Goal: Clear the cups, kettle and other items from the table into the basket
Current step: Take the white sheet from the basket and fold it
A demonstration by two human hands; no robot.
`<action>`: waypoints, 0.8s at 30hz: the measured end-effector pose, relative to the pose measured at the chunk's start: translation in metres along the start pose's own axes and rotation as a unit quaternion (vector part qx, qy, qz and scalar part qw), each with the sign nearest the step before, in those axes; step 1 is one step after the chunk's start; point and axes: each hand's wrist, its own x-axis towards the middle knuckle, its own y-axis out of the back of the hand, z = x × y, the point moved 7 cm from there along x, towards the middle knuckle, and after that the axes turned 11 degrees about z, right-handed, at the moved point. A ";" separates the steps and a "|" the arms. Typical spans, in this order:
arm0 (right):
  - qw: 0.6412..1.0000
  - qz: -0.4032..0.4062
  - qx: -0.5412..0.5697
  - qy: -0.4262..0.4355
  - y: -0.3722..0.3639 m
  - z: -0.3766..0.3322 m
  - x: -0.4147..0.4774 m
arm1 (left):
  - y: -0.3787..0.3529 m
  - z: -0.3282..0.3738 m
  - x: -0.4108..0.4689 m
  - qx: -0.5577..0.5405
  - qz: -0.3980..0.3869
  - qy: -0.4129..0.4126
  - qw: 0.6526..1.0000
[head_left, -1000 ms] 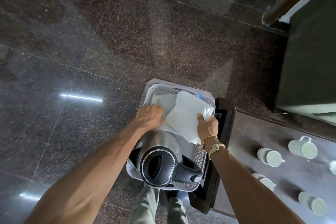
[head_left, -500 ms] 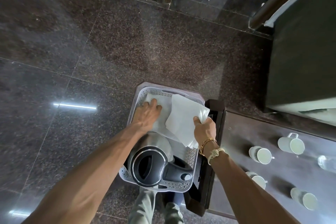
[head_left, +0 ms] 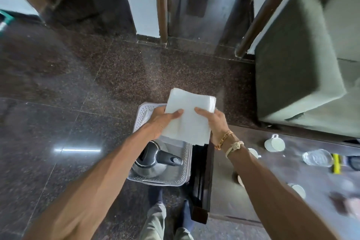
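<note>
The folded white cloth (head_left: 190, 115) hangs above the white perforated plastic basket (head_left: 157, 180), with your left grip (head_left: 163, 121) and right grip (head_left: 213, 121) clamped on its two sides. Lower it flat beside the black-handled steel kettle (head_left: 153, 160), leaving room for the white cups (head_left: 274, 144) on the dark tabletop (head_left: 272, 181).

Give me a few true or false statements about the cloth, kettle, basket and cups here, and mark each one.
1. The left hand and right hand both hold the folded white cloth. True.
2. Several white cups stand on the dark table. True.
3. The steel kettle with the black handle stands on the table. False: it sits in the white perforated plastic basket.
4. The basket rests on the table. False: it is beside the table, not on it.
</note>
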 end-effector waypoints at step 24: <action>0.903 0.335 -0.202 0.180 0.212 -0.050 -0.178 | -0.183 0.058 -0.192 0.273 -0.086 -0.271 0.919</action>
